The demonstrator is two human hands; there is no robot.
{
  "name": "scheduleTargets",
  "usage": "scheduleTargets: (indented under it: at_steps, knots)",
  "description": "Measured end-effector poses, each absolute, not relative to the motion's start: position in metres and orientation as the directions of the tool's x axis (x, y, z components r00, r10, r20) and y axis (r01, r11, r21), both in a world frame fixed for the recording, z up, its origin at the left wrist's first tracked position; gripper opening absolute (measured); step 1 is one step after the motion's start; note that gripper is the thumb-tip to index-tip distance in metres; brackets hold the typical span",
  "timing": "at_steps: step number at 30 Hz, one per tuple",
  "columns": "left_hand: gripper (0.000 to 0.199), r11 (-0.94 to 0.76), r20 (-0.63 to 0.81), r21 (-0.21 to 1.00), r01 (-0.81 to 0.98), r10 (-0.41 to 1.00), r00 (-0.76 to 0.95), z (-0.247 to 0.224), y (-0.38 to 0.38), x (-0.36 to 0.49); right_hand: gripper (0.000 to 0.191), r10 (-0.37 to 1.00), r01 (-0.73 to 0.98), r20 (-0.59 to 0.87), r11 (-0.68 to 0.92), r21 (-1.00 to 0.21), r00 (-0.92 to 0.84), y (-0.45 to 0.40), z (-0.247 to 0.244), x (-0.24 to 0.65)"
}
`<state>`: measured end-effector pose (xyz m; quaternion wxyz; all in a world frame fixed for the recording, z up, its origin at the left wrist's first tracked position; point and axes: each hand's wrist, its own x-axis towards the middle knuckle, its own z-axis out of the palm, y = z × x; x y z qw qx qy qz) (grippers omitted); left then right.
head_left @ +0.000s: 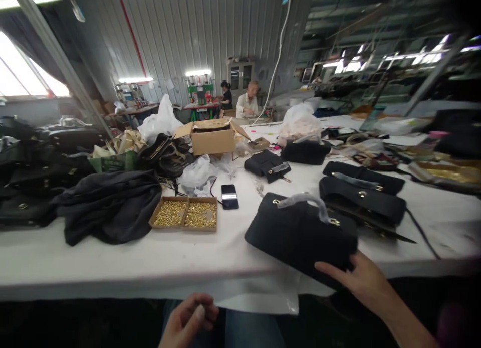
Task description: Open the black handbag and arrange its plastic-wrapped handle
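Black bag (293, 232) at table edge (131, 282), right hand (363, 284) grasping it (left hand (190, 318) empty, well apart).

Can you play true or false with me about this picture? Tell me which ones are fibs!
1. The right hand holds a black bag. True.
2. Clear plastic wraps the bag's handle. True.
3. Small gold pieces sit beside the phone. True.
4. Someone is holding the phone. False: it lies on the white table, and the left hand shows nothing in it.
5. Every box is shut. False: the cardboard box stands open.
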<state>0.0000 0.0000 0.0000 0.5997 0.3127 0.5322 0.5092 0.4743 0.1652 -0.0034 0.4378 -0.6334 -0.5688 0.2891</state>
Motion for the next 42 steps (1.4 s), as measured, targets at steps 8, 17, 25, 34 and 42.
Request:
scheduleTargets:
  at_steps: [8,17,25,34,42]
  knots:
    - [0.088,0.290,-0.332,0.901,-0.321,0.940,-0.082,0.039,0.046,0.009,0.056,0.926,0.568,0.332,0.373,-0.733,-0.179,0.096,0.022,0.424]
    - [0.089,0.268,-0.239,0.957,-0.113,0.946,0.217,0.079,0.100,0.069,0.070,0.886,0.643,0.322,0.463,-0.610,-0.333,0.096,0.068,0.418]
    - [0.090,0.361,-0.304,0.900,-0.244,0.921,0.244,0.087,0.075,0.060,0.074,0.882,0.663,-0.027,0.333,-0.670,-0.470,0.099,0.092,0.446]
    - [0.099,0.427,-0.441,0.846,-0.319,0.897,0.028,0.072,0.018,0.045,0.046,0.846,0.606,-0.135,0.249,-0.755,-0.516,0.114,0.120,0.408]
    - [0.096,0.435,-0.451,0.804,-0.406,0.891,0.061,0.075,0.013,0.046,0.009,0.760,0.784,-0.205,0.568,-0.250,-0.617,0.115,0.113,0.375]
